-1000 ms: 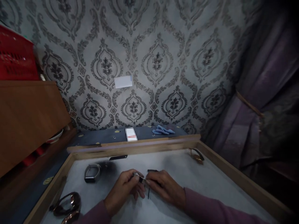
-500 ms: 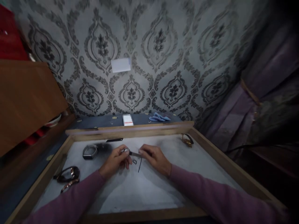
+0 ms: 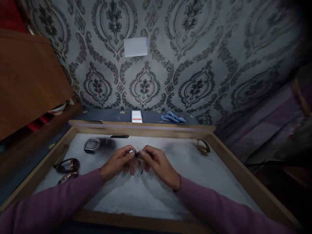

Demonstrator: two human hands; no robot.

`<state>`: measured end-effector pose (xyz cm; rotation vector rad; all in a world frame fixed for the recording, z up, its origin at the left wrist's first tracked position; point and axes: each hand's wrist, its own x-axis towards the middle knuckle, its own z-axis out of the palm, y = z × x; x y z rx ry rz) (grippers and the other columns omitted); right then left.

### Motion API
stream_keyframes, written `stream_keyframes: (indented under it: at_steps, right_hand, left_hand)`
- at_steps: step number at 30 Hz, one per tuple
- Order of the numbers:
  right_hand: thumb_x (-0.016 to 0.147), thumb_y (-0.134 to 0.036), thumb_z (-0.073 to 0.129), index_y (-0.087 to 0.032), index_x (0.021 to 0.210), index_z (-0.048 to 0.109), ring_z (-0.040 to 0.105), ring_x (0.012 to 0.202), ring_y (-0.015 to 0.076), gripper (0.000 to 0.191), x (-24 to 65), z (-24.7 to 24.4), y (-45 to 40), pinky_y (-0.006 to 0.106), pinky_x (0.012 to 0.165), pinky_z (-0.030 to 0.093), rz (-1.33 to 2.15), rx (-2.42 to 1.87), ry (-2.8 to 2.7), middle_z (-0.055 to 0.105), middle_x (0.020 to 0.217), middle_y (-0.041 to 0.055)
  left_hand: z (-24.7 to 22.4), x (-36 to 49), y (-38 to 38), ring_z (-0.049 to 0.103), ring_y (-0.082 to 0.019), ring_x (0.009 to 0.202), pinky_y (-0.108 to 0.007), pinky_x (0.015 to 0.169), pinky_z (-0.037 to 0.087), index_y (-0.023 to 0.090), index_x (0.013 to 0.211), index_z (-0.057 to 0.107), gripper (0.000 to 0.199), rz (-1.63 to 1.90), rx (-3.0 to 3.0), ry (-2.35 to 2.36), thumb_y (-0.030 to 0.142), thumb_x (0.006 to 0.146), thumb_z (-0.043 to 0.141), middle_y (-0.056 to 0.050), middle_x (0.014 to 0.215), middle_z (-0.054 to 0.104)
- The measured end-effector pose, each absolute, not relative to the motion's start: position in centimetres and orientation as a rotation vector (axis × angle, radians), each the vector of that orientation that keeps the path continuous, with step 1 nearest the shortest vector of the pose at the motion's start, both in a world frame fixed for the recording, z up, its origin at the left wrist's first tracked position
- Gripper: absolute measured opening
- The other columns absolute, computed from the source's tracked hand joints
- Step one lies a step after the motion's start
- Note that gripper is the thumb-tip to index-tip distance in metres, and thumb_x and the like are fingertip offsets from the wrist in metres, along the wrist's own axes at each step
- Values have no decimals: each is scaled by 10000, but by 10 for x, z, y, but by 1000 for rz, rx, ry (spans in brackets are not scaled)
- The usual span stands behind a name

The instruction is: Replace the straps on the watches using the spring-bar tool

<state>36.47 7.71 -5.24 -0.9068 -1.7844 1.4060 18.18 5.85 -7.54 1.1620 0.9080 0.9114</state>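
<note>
Over the middle of a white-bottomed wooden tray (image 3: 161,130), my left hand (image 3: 119,161) is closed on a small silver watch (image 3: 132,151). Close against it on the right, my right hand (image 3: 158,162) pinches something thin by the watch's dark strap end; its shape is mostly hidden by the fingers. A thin dark strip (image 3: 141,172) shows just below the fingertips. At the tray's left lie a grey watch (image 3: 92,146), a dark watch (image 3: 67,165) and a rose-gold one (image 3: 68,177).
A gold watch (image 3: 203,147) lies at the tray's right back, and a flat black piece (image 3: 119,136) near the back edge. Behind the tray are a phone (image 3: 136,116) and a blue cloth (image 3: 173,117). A wooden cabinet (image 3: 34,81) stands at the left.
The view has tilted down and shifted. My right hand has moved in to my left, and its fingertips now meet the watch's strap end, covering the strap seen between the hands before.
</note>
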Motion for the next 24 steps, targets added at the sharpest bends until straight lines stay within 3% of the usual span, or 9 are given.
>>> stream_keyframes:
  at_steps: [4, 10, 24]
  right_hand:
    - [897, -576, 502, -169, 735, 545, 613, 616, 145, 440, 363, -53, 73, 266, 601, 523, 1378, -868, -1770, 610, 662, 25]
    - [926, -552, 478, -167, 755, 566, 625, 618, 150, 430, 366, -52, 69, 273, 611, 528, 1304, -876, -1833, 641, 668, 40]
    - [930, -309, 494, -149, 747, 604, 650, 672, 158, 267, 371, -40, 67, 269, 629, 526, 1228, -827, -1956, 664, 716, 62]
  left_hand:
    - [-70, 183, 55, 582, -70, 418, -158, 370, 234, 162, 847, 512, 388, 957, 1220, 913, 539, 863, 601, 8, 700, 645]
    - [-61, 185, 52, 487, -43, 345, -164, 372, 220, 165, 809, 501, 416, 941, 1213, 914, 567, 844, 600, 46, 606, 587]
    - [-56, 186, 48, 534, -40, 402, -165, 405, 226, 162, 842, 523, 323, 974, 1228, 885, 476, 910, 564, 24, 696, 617]
